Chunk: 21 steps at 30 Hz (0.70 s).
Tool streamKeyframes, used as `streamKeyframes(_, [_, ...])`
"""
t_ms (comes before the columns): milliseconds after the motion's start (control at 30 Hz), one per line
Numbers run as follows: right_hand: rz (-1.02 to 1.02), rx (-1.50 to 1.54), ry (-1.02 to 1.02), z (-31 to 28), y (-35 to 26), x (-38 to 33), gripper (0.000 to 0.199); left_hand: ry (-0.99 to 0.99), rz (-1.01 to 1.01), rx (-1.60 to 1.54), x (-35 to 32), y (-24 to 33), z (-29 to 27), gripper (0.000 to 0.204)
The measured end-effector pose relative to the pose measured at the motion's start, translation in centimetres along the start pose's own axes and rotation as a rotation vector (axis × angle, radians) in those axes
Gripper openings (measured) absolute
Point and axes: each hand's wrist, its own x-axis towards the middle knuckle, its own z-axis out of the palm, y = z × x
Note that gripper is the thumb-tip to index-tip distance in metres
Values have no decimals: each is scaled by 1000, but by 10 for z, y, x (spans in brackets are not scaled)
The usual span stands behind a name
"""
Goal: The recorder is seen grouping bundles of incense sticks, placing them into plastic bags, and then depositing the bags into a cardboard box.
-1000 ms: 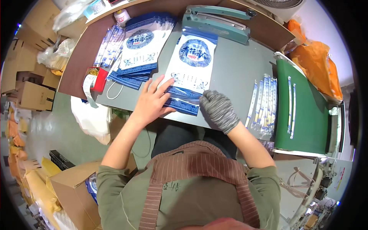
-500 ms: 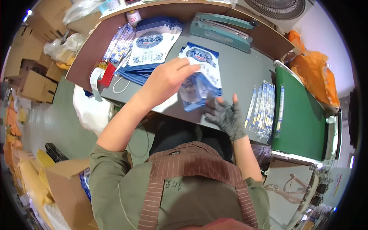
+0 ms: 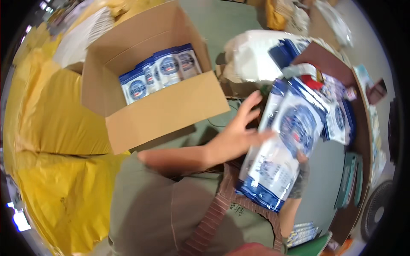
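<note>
Pouches (image 3: 282,147) between hands (image 3: 235,138), right one (image 3: 300,179) gripping edge

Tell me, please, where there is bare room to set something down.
The grey table has a bare patch between the bags in the right hand and the teal machine. Bare floor shows past the white sack, right of the cardboard box. The table's end near the red holder and stacked bags is crowded.

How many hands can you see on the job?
2: the bare left hand, at the left side of the held pouches; the gloved right hand, partly hidden, at their right edge.
</note>
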Motion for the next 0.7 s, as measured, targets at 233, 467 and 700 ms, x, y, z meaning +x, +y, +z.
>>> streamKeyframes(233, [176, -465, -608, 184, 37, 73, 69, 388, -260, -456, -53, 45, -127, 47])
streamKeyframes(467, [77, -490, -677, 154, 59, 136, 77, 624, -244, -626, -32, 2, -402, 45])
streamKeyframes(700, [-91, -502, -99, -6, 34, 109, 76, 763, -856, 956, 21, -127, -572, 104])
